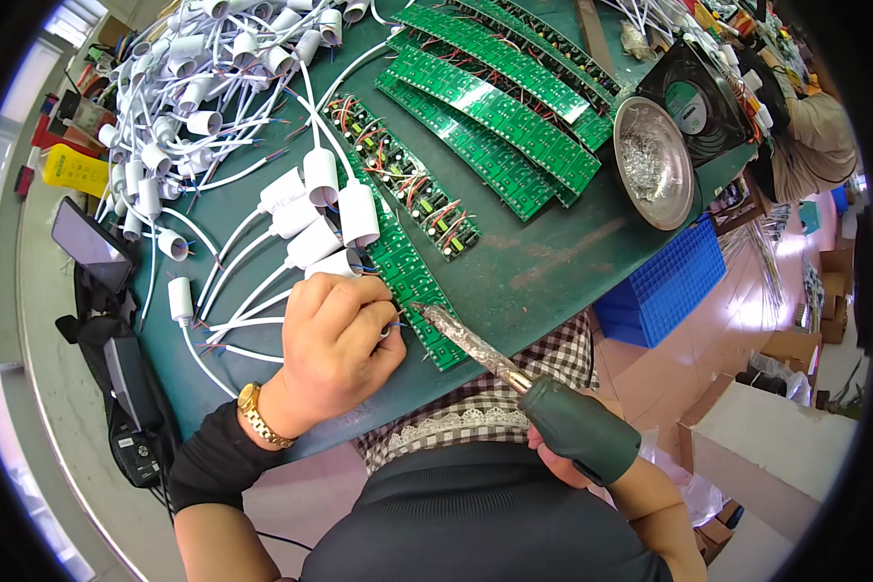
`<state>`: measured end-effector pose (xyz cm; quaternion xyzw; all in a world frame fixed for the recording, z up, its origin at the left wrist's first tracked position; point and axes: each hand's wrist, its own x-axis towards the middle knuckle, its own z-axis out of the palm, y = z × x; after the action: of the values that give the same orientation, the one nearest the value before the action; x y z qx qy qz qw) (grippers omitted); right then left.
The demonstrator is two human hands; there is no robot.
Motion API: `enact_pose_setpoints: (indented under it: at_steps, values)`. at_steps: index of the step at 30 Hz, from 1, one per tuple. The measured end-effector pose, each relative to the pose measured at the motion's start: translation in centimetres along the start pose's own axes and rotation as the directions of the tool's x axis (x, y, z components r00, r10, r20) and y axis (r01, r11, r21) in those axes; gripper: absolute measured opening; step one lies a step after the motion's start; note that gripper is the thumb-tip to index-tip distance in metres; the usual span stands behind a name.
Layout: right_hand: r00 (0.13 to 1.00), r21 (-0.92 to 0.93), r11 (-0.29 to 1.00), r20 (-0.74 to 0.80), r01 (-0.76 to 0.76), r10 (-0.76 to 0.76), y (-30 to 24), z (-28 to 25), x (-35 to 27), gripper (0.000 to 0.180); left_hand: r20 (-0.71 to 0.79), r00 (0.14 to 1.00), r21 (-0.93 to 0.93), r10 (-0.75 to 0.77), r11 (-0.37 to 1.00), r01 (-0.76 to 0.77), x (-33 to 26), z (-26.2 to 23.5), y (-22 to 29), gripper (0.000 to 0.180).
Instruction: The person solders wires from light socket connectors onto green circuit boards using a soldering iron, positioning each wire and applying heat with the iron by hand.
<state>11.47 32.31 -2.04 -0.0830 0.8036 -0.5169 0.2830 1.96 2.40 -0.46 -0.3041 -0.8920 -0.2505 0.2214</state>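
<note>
My left hand (335,330) is closed in a pinch at the near part of a green circuit board strip (398,257). A thin blue wire end shows at its fingertips. My right hand (556,464) grips a soldering iron (582,427) by its dark green handle. The iron's crusted tip points left over the strip, close to my left fingertips; contact with the board cannot be made out. White lamp sockets (359,215) with white cables lie along the strip's left side, several partly behind my left hand. Beside it lies another board strip (407,179) with components and red wires facing up.
A large heap of white sockets (204,87) covers the back left. Stacked green boards (495,107) lie at the back, near a metal bowl (684,209) and a black fan (698,97). A phone (92,242) stands at left. A blue crate (664,281) sits beyond the table's right edge.
</note>
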Motion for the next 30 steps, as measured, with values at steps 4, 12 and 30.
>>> enact_pose_setpoints:
  at_steps: [4,12,30]
  values:
    - [0.996,0.186,0.982,-0.079,-0.020,0.035,1.6,1.4,-0.4,0.041,0.011,1.000,-0.017,-0.013,1.000,0.013,0.0,0.0,0.1,0.030]
    - [0.936,-0.124,0.929,0.019,0.350,-0.350,1.2,0.7,0.1,0.029,0.025,1.000,-0.013,-0.014,1.000,0.015,0.0,0.0,0.0,0.030]
    - [0.966,-0.208,0.958,-0.121,0.198,-0.226,-1.6,0.6,0.5,0.029,-0.012,1.000,-0.046,-0.011,0.999,0.011,0.0,0.1,-0.3,0.028]
